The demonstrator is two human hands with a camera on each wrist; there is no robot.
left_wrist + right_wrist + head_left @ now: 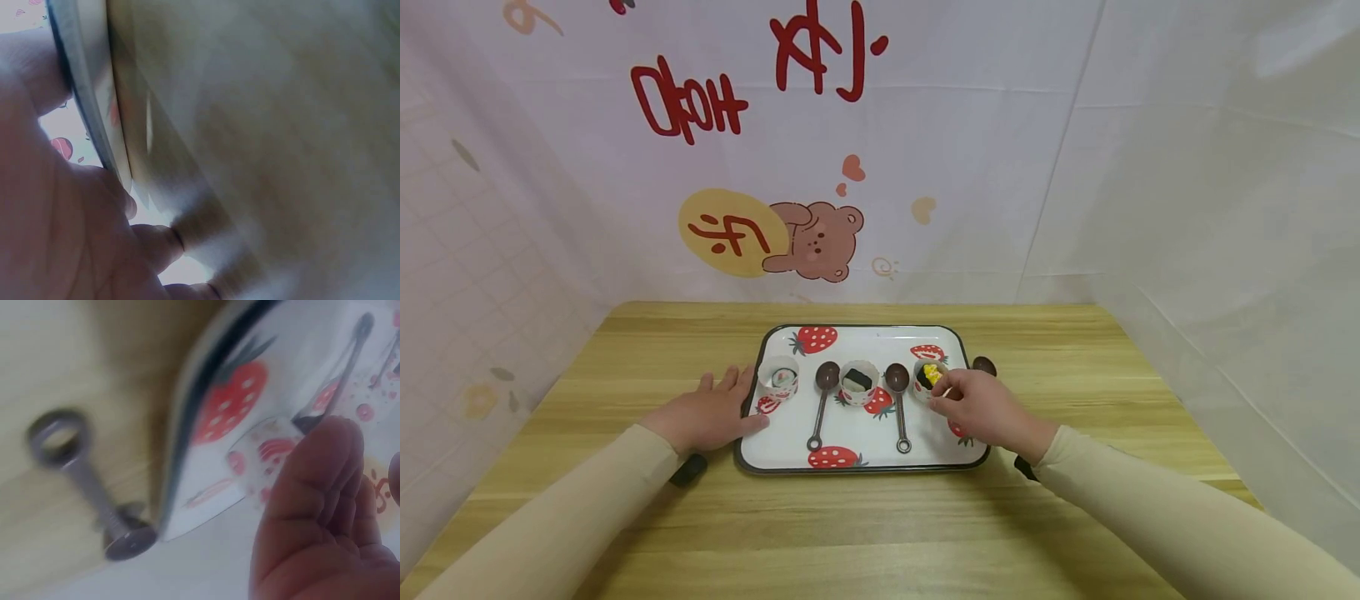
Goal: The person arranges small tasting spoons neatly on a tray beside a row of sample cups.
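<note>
the fingers (953, 381) of the right hand (988, 408) partly hide the rightmost cup (921, 395).

Right hand (315, 531) by pink-print cup (250, 447), contact unclear. Cup and dark spoon (342, 374) on strawberry-print tray (287, 365). Ring-handled spoon (94, 492) on wooden table (119, 369), right of tray.

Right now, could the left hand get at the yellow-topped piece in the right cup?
Probably not easily: the left hand rests at the left edge of the tray; the middle cup lies between, and the right hand crowds the piece.
</note>
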